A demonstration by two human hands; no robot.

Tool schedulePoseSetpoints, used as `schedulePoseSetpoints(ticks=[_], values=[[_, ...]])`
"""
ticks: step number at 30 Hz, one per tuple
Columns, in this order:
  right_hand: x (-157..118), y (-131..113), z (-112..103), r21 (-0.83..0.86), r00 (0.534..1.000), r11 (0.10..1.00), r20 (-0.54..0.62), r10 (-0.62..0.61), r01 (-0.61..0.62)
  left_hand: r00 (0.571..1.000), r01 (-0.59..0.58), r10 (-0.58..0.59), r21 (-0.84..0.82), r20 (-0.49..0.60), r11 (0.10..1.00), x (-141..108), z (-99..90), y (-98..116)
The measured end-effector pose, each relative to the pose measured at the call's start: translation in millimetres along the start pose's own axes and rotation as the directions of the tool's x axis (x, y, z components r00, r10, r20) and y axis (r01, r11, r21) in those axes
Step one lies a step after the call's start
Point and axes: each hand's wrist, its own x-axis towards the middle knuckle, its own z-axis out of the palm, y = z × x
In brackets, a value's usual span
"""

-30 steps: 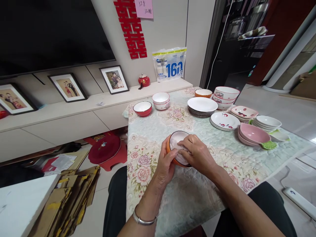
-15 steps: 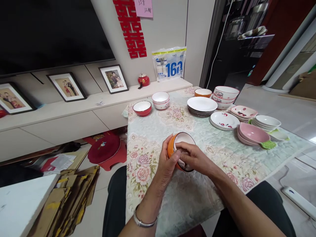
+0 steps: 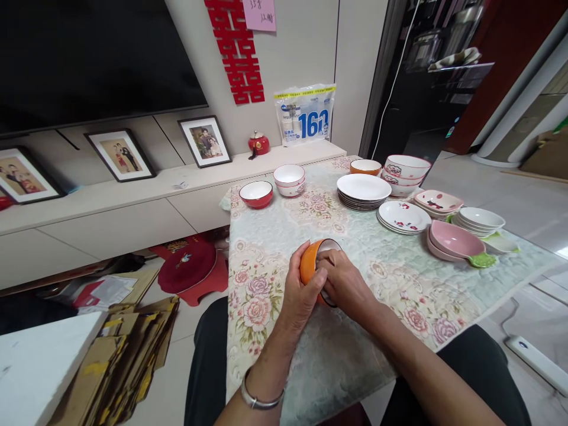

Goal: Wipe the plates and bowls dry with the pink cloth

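An orange bowl (image 3: 309,264) with a white inside and dark rim is held tilted above the near part of the table. My left hand (image 3: 306,290) grips it from the left, thumb over the near rim and fingers around the outer wall. Inside the bowl, my right hand (image 3: 346,283) is closed with its fingers curled against the white inner surface. Whatever those fingers pinch is hidden by the hand. Farther back stand a red bowl (image 3: 256,195) and a stack of white bowls with pink rims (image 3: 290,180).
At the table's right are stacked dark-edged plates (image 3: 364,187), flowered plates (image 3: 403,217), large bowls (image 3: 406,168), another orange bowl (image 3: 365,167), pink leaf-handled dishes (image 3: 457,239) and small white dishes (image 3: 481,219). A floral cloth (image 3: 260,290) covers the table. A red stool (image 3: 189,266) stands left.
The bowl has turned, showing more of its orange outside and less of its inside. My right hand has rotated and its fingers have shifted within the bowl.
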Motion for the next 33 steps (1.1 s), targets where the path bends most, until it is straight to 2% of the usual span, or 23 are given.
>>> schedulePoseSetpoints(ticks=[2, 4, 6, 8, 10, 11, 12, 14, 18, 21, 25, 29, 33], values=[[0.9, -0.8, -3.4, 0.107, 0.996, 0.993, 0.072, 0.046, -0.054, 1.000, 0.002, -0.002, 0.043, -0.006, 0.999, 0.3, 0.0, 0.1], [2.0, -1.8, -7.5, 0.307, 0.987, 0.945, 0.148, 0.069, -0.112, 1.000, 0.006, -0.005, 0.078, -0.012, 0.997, 0.9, -0.7, -0.7], [2.4, -2.0, -9.6, 0.541, 0.971, 0.818, 0.226, 0.081, -0.194, 1.000, -0.001, 0.002, 0.098, -0.007, 0.995, 1.5, -1.8, -2.0], [2.1, -0.9, -8.9, 0.718, 0.952, 0.635, 0.292, 0.096, -0.285, 1.000, -0.011, 0.011, 0.096, 0.003, 0.995, 1.9, -3.0, -3.3], [1.6, 1.4, -6.8, 0.797, 0.935, 0.499, 0.341, 0.094, -0.341, 1.000, -0.019, 0.019, 0.080, 0.004, 0.997, 1.9, -3.8, -4.2], [1.6, 2.7, -6.1, 0.806, 0.932, 0.479, 0.353, 0.085, -0.349, 1.000, -0.016, 0.016, 0.073, 0.000, 0.997, 1.7, -3.9, -4.3], [1.9, 3.8, -6.1, 0.799, 0.931, 0.493, 0.357, 0.069, -0.343, 1.000, -0.009, 0.010, 0.070, -0.003, 0.998, 1.5, -3.9, -4.1], [2.9, 5.4, -7.9, 0.751, 0.936, 0.591, 0.352, 0.017, -0.294, 1.000, 0.003, -0.003, 0.077, -0.007, 0.997, 0.8, -3.6, -3.2], [3.7, 6.2, -13.2, 0.573, 0.956, 0.815, 0.276, -0.099, -0.081, 1.000, 0.017, -0.016, 0.118, -0.009, 0.993, -0.2, -2.2, -0.4], [1.0, 7.3, -11.6, 0.423, 0.966, 0.906, 0.224, -0.132, 0.026, 1.000, 0.014, -0.013, 0.107, -0.010, 0.994, -0.1, -1.3, 0.5], [-2.6, 8.5, -5.2, 0.246, 0.979, 0.967, 0.174, -0.107, 0.062, 0.999, 0.009, -0.006, 0.100, -0.035, 0.995, 0.8, -0.7, -0.6], [-2.2, 6.9, -1.9, 0.103, 0.991, 0.994, 0.121, -0.055, 0.043, 0.999, 0.002, 0.002, 0.114, -0.038, 0.993, 0.9, 0.2, -2.4], [-1.4, 4.9, -3.6, 0.191, 0.989, 0.981, 0.136, -0.056, 0.030, 0.997, 0.013, -0.007, 0.087, -0.072, 0.996, -0.1, 1.7, -3.5]])
